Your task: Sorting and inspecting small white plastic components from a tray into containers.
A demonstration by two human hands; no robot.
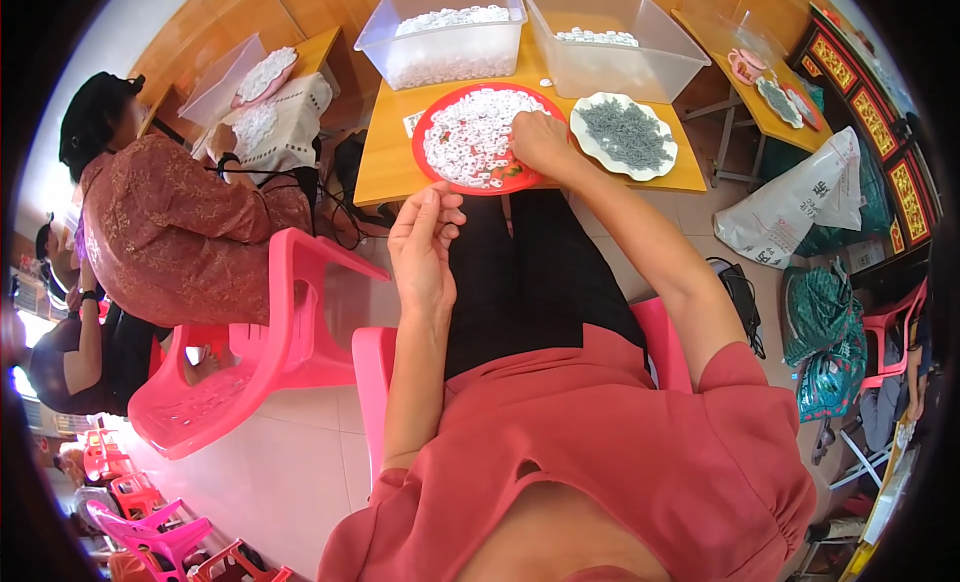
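Observation:
A round red tray (420, 154) on the yellow wooden table holds many small white plastic pieces (475, 132), which look oval with holes. My right hand (543, 144) is over the tray's right side, its fingers curled down among the pieces; the fingertips are hidden, so what they grip does not show. Just off the tray's near edge, my left hand (427, 232) is raised with thumb and fingers pinched together, and anything between them is too small to make out. Close to the right hand lies a white scalloped plate (587, 152) heaped with thin grey screw-like pieces (625, 134).
Two clear plastic bins (440, 47) (620, 67) with white pieces stand behind the tray. At left, another person (180, 222) sits on a pink chair (285, 312) beside a cloth-covered surface. A white sack (790, 202) and green bags (825, 332) lie at right.

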